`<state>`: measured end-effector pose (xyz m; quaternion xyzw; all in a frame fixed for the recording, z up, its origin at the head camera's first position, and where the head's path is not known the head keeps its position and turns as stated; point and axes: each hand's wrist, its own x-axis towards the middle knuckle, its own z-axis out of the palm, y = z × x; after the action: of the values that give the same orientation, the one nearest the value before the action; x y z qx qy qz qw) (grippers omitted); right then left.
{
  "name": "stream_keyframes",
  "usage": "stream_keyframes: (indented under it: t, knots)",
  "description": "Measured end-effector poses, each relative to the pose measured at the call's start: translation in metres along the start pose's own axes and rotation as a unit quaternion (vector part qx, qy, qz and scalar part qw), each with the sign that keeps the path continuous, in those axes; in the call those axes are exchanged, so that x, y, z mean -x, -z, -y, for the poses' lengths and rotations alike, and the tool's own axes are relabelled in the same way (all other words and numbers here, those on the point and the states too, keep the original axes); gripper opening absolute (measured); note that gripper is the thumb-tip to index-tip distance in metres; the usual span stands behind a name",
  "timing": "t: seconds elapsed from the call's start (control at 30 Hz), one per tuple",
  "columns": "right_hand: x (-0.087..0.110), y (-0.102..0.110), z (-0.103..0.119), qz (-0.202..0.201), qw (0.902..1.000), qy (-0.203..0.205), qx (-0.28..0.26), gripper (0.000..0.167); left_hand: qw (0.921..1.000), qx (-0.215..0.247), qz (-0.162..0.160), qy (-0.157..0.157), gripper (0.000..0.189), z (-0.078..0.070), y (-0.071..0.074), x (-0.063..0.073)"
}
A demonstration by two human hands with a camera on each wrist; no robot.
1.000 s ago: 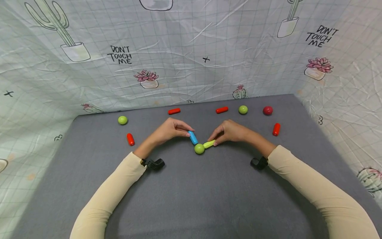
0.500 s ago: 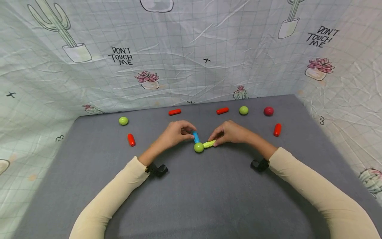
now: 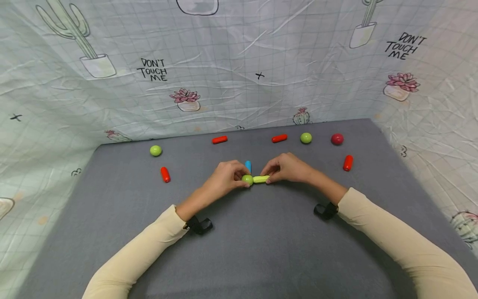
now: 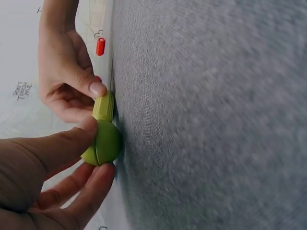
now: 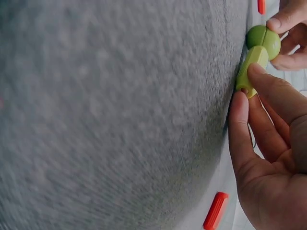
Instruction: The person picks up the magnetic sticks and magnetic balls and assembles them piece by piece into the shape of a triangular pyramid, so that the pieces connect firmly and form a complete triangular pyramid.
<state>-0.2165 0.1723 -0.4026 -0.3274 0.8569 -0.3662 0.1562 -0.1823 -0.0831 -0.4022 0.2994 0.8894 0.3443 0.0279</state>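
At the middle of the table, in the head view, a glossy green ball (image 3: pixel 247 180) is pinched between the thumb and fingers of my left hand (image 3: pixel 227 177). A short ridged yellow-green rod (image 3: pixel 260 179) lies end-on against the ball's right side. My right hand (image 3: pixel 290 169) pinches that rod near its outer end; the right wrist view shows a small hole in the rod's end (image 5: pixel 245 90). Just behind the ball lies a blue rod (image 3: pixel 248 166), out of both hands. Whether its near end touches the ball is hard to see. A seam runs round the ball (image 4: pixel 106 142) in the left wrist view.
Red rods lie at back left (image 3: pixel 219 140), back right (image 3: pixel 279 138), far left (image 3: pixel 165 174) and far right (image 3: pixel 348 162). Green balls rest at left (image 3: pixel 155 150) and back right (image 3: pixel 306 138), beside a dark red ball (image 3: pixel 337 139). A printed cloth (image 3: pixel 231 62) hangs behind the grey table (image 3: pixel 261 249).
My left hand has let go of the blue rod, which now points straight back from the ball, and has taken hold of the ball. The yellow-green rod has turned slightly in my right hand.
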Motion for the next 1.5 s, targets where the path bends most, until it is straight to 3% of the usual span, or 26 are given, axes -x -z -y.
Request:
stream_keyframes:
  t: [0.27, 0.53, 0.77, 1.03, 1.2, 1.5]
  knots:
    - [0.001, -0.005, 0.003, -0.008, 1.0000, -0.005, 0.000, 0.023, 0.9991, 0.042, -0.001, 0.004, 0.028, 0.007, 0.001, 0.002]
    - [0.002, -0.014, 0.006, -0.009, 0.9999, -0.007, -0.012, 0.026, 0.9999, 0.001, -0.009, -0.007, 0.029, 0.010, 0.004, 0.002]
    - [0.001, -0.015, 0.008, -0.016, 0.9998, 0.008, 0.003, 0.026, 0.9999, 0.007, -0.012, 0.007, 0.030, 0.015, 0.004, -0.004]
    - [-0.002, -0.011, 0.006, -0.025, 0.9991, 0.027, 0.023, 0.027, 0.9999, 0.000, -0.012, 0.001, 0.031, 0.020, 0.007, -0.009]
    - [0.002, -0.003, 0.004, -0.022, 0.9988, 0.033, 0.028, 0.029, 0.9995, -0.013, -0.026, 0.013, 0.032, 0.023, 0.010, -0.012]
    - [0.023, 0.026, -0.016, -0.056, 0.9971, 0.021, 0.047, 0.028, 0.9994, 0.002, -0.029, 0.021, 0.035, 0.025, 0.013, -0.012]
